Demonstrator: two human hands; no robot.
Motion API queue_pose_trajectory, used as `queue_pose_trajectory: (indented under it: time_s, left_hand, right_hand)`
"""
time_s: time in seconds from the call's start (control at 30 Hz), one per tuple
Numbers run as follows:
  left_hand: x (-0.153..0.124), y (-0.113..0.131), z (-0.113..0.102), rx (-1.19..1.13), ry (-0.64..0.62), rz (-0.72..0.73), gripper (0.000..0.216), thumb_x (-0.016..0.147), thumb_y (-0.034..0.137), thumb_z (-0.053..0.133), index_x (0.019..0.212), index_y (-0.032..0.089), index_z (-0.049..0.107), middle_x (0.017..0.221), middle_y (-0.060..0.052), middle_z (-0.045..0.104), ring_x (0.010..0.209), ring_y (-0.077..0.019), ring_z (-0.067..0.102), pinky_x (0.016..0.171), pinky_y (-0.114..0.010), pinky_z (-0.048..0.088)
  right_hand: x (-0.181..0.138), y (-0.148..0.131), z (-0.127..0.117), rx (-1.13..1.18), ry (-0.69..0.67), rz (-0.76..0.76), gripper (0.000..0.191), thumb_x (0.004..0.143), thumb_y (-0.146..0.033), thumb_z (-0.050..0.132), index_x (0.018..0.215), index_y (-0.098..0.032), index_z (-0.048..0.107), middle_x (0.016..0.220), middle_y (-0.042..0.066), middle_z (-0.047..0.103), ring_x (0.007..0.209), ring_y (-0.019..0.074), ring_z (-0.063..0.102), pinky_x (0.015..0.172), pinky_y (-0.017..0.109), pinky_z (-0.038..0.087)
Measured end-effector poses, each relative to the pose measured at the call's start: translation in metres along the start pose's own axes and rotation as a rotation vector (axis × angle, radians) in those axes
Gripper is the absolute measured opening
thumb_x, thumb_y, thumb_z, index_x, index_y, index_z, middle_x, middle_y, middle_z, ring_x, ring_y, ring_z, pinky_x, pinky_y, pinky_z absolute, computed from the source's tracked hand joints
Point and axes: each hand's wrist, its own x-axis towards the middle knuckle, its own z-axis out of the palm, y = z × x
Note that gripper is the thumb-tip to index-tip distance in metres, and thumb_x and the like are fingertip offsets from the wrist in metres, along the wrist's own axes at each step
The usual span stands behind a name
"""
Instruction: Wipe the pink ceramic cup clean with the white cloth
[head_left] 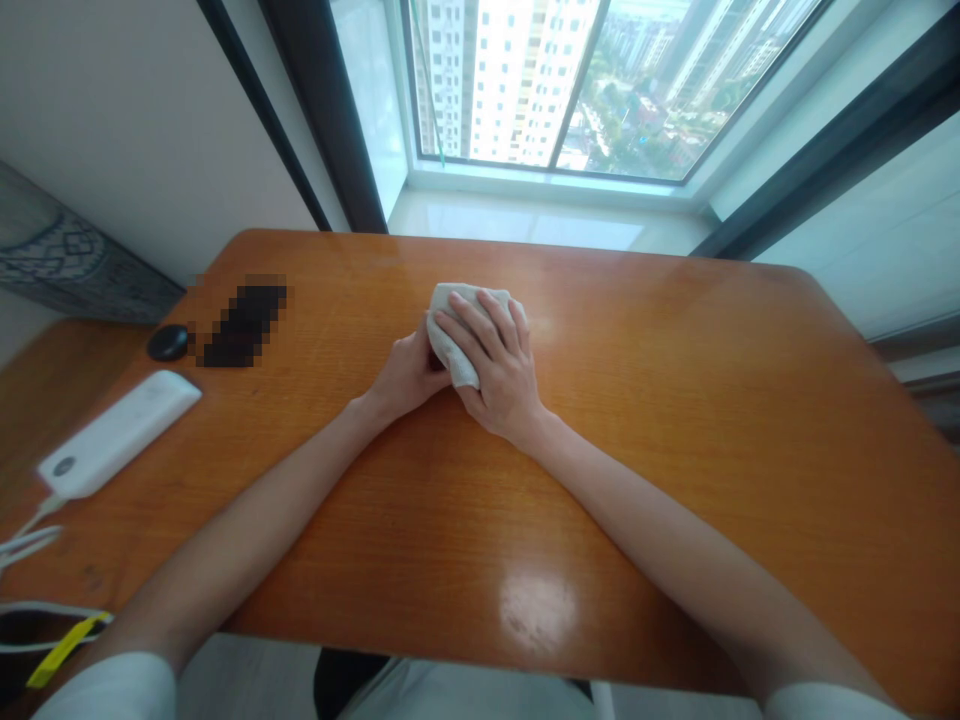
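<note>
A folded white cloth point(444, 345) is bunched between my two hands above the middle of the wooden desk. My right hand point(501, 365) lies over its top and right side, fingers slightly parted and pressed onto it. At the cloth's left edge, my left hand point(411, 368) is closed with the thumb pointing right. A small dark patch shows between its thumb and the cloth, but I cannot make out what it is. The left fingertips are hidden behind the cloth.
The wooden desk point(675, 420) reaches back to a window point(555, 90). On its left lie a white power strip point(120, 432) with a cable, a black mouse-like object point(168, 343) and a blurred-out dark item point(244, 325). A yellow strip point(67, 650) and white cables sit at the lower left.
</note>
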Motion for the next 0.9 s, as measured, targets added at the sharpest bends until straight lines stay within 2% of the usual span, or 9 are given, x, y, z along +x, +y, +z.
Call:
queue_pose_trajectory:
  time_s: [0.17,0.37,0.53,0.67,0.77,0.83,0.9]
  left_hand:
    - [0.001,0.005,0.000,-0.029,0.006,-0.029,0.050,0.088,0.054,0.088,0.110,0.025,0.053,0.085,0.001,0.074,0.070,-0.0191,0.069,0.064,-0.031,0.051]
    - [0.000,0.008,-0.001,0.007,0.025,-0.042,0.051,0.088,0.047,0.084,0.126,0.025,0.057,0.093,0.001,0.076,0.072,-0.0177,0.069,0.069,-0.028,0.051]
    - [0.000,0.011,-0.001,0.024,0.033,-0.046,0.052,0.090,0.046,0.079,0.132,0.025,0.057,0.093,0.000,0.077,0.070,-0.0173,0.067,0.066,-0.027,0.048]
    - [0.000,0.014,-0.002,0.055,0.038,-0.050,0.050,0.092,0.047,0.078,0.132,0.024,0.058,0.093,-0.002,0.077,0.069,-0.0190,0.068,0.065,-0.028,0.047]
    - [0.000,0.015,-0.003,0.073,0.044,-0.046,0.049,0.093,0.046,0.079,0.132,0.024,0.058,0.092,-0.003,0.077,0.072,-0.0210,0.071,0.066,-0.029,0.049]
    - [0.000,0.016,-0.003,0.072,0.040,-0.048,0.048,0.093,0.046,0.079,0.131,0.024,0.058,0.090,-0.002,0.076,0.071,-0.0206,0.071,0.066,-0.029,0.049]
    - [-0.001,0.016,-0.003,0.060,0.044,-0.045,0.048,0.092,0.047,0.080,0.128,0.024,0.058,0.086,0.000,0.074,0.067,-0.0188,0.068,0.064,-0.028,0.047]
  right_hand:
    - [0.000,0.004,0.000,0.029,0.078,0.023,0.060,0.117,-0.038,0.046,0.176,-0.032,0.052,0.181,0.005,0.058,0.176,0.0342,0.042,0.148,0.063,0.028]
    - [0.000,0.012,0.004,0.121,0.114,0.076,0.061,0.117,-0.035,0.042,0.177,-0.030,0.050,0.183,0.008,0.054,0.177,0.0330,0.040,0.147,0.063,0.032]
    - [0.003,0.014,0.005,0.208,0.150,0.142,0.056,0.120,-0.039,0.038,0.174,-0.033,0.053,0.181,0.008,0.057,0.174,0.0299,0.046,0.146,0.060,0.037]
    - [0.006,0.021,0.008,0.341,0.192,0.212,0.055,0.122,-0.048,0.037,0.170,-0.028,0.056,0.178,0.012,0.059,0.169,0.0278,0.053,0.143,0.054,0.042]
    - [0.007,0.029,0.012,0.507,0.199,0.347,0.059,0.121,-0.061,0.039,0.160,-0.025,0.065,0.162,0.013,0.071,0.157,0.0282,0.064,0.138,0.053,0.048]
    - [0.006,0.033,0.013,0.622,0.195,0.488,0.062,0.117,-0.070,0.042,0.145,-0.025,0.074,0.139,0.011,0.083,0.137,0.0281,0.076,0.127,0.050,0.058]
    - [0.006,0.036,0.014,0.715,0.193,0.616,0.063,0.113,-0.077,0.047,0.128,-0.026,0.080,0.117,0.007,0.087,0.117,0.0269,0.081,0.113,0.045,0.065]
